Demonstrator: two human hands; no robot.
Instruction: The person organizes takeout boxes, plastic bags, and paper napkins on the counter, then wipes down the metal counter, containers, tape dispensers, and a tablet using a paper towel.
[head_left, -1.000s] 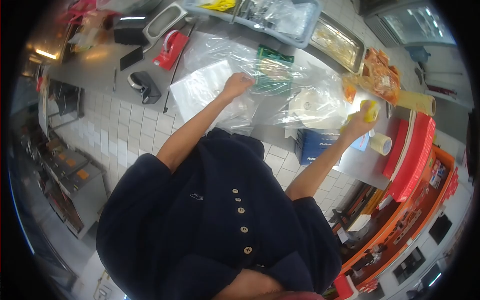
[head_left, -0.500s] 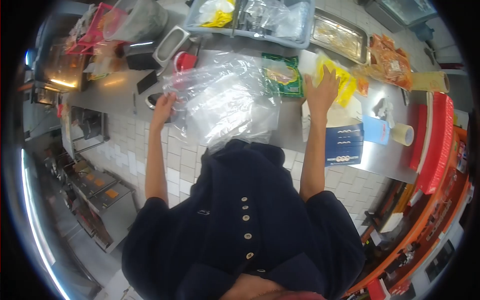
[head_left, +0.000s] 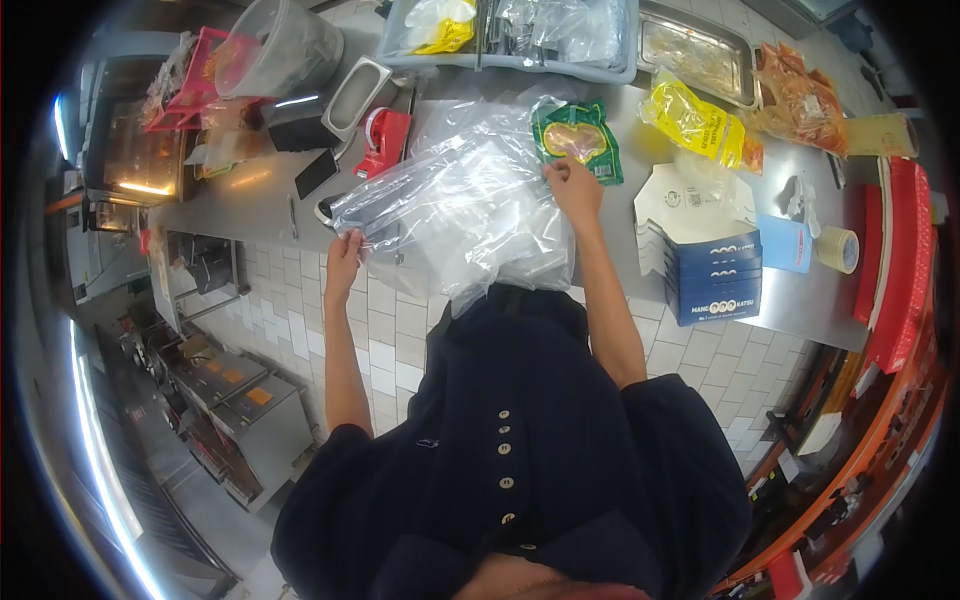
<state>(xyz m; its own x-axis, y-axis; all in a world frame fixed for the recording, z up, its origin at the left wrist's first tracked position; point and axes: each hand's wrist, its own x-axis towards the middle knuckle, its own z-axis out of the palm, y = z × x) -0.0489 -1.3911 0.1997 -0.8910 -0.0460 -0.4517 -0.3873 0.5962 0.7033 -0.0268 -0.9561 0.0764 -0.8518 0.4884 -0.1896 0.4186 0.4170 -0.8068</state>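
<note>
Clear plastic bags (head_left: 470, 215) lie spread over the counter in front of me. My left hand (head_left: 344, 262) is closed on their left edge, pinching the film between thumb and fingers. My right hand (head_left: 577, 190) is closed at the lower edge of a green packet (head_left: 592, 135) with a yellow-bordered picture. Whether its fingers grip the packet or the film beside it, I cannot tell. Farther right lies a yellow packet (head_left: 695, 118), apart from the hand. Dark blue printed cartons (head_left: 715, 295) stand stacked near the counter's front edge.
A grey-blue bin (head_left: 510, 62) of bags and a metal tray (head_left: 695, 58) stand at the back. A red tape dispenser (head_left: 384, 143) and metal container (head_left: 357, 95) are left. A tape roll (head_left: 838, 249), a blue packet (head_left: 783, 243) and orange-filled bags (head_left: 805, 95) lie right.
My right hand has left the yellow packet and moved left to the green one. The yellow packet now lies farther back, uncovering the cartons' flaps. My left hand has come nearer, drawing the film's edge.
</note>
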